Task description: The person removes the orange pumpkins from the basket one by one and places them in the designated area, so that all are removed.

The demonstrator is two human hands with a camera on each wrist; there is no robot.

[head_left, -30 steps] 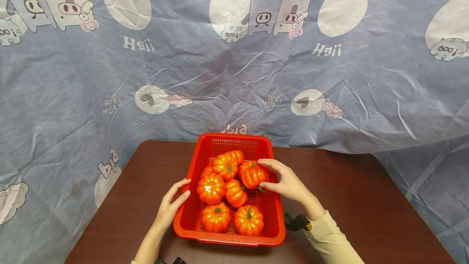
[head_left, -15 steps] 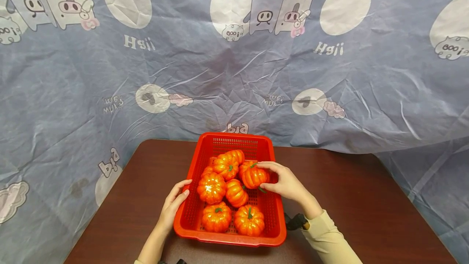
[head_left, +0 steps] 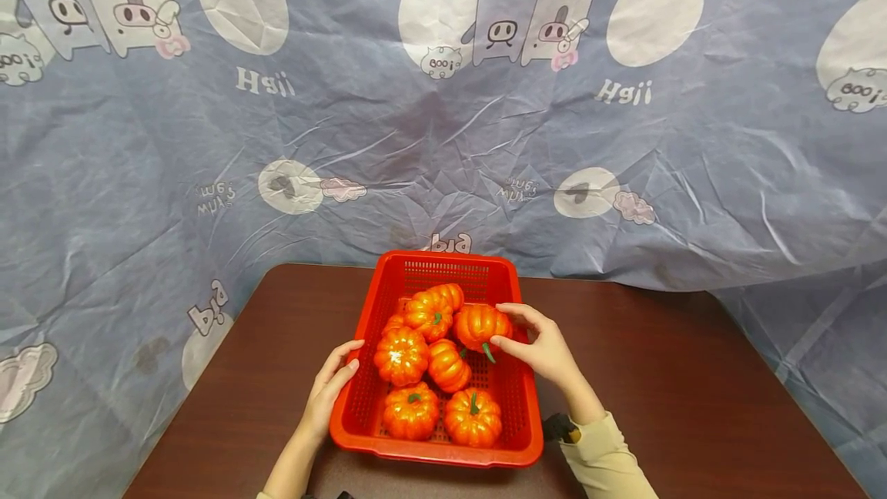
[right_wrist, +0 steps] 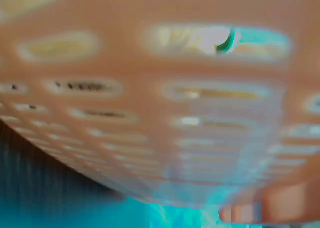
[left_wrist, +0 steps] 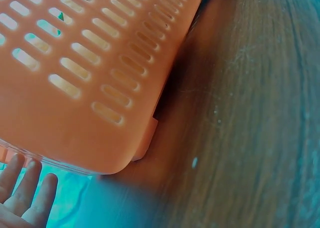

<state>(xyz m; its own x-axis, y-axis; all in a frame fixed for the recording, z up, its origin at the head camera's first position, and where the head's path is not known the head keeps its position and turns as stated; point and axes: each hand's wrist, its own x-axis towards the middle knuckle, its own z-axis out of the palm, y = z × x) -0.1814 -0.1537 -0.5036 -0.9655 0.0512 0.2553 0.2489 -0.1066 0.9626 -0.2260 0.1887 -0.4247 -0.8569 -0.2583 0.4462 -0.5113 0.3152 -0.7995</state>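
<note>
A red plastic basket (head_left: pixel 436 449) with slotted sides stands on the table and holds several shiny orange toy pumpkins. My right hand (head_left: pixel 543 341) grips one pumpkin (head_left: pixel 478 323) at the basket's right side, thumb and fingertips on its right flank. Its green stem points toward me. On the other side my left hand (head_left: pixel 329 387) rests its fingertips and thumb at the basket's left rim. The left wrist view shows straight fingers (left_wrist: pixel 30 188) at that rim. Two pumpkins sit at the front, one of them a front right pumpkin (head_left: pixel 473 418). The right wrist view is blurred, mostly basket wall (right_wrist: pixel 140 62).
The dark brown wooden table (head_left: pixel 658 376) extends to both sides of the basket. Behind it hangs a grey-blue cloth (head_left: pixel 443 137) with cartoon prints. A black wrist strap (head_left: pixel 557 428) is on the right arm, beside a pale yellow sleeve.
The pumpkin in my right hand has lifted slightly and turned, showing more of its front and stem. It now covers the pumpkin behind it. The left hand and basket stay nearly still.
</note>
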